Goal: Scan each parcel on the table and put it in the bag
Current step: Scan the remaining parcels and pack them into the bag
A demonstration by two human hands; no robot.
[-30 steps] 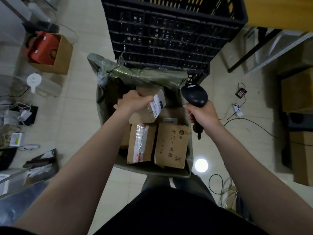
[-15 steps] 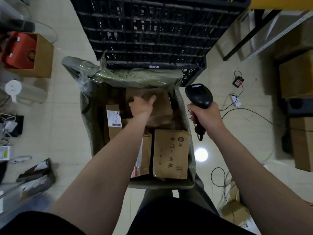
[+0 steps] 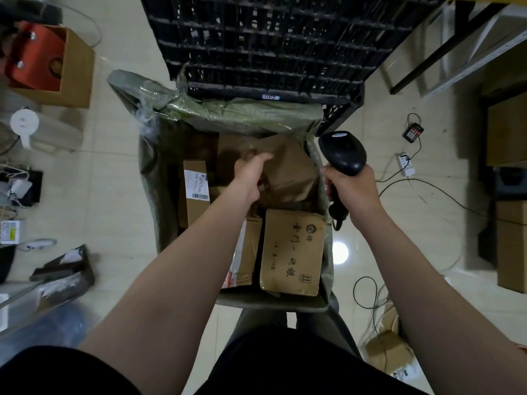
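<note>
Here, left hand (image 3: 251, 173), fingers (image 3: 263, 158) straight, touches a parcel (image 3: 291, 175) (far end of the bag (image 3: 154, 181)); right hand (image 3: 353, 192) grips scanner (image 3: 342, 152) just outside

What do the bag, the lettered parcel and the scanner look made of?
The bag looks like dull green woven plastic sacking, with crinkly glossy film at its rolled rim. The parcel looks like matt brown cardboard, with black print. The scanner in the right hand looks like hard black plastic with a slight sheen.
</note>
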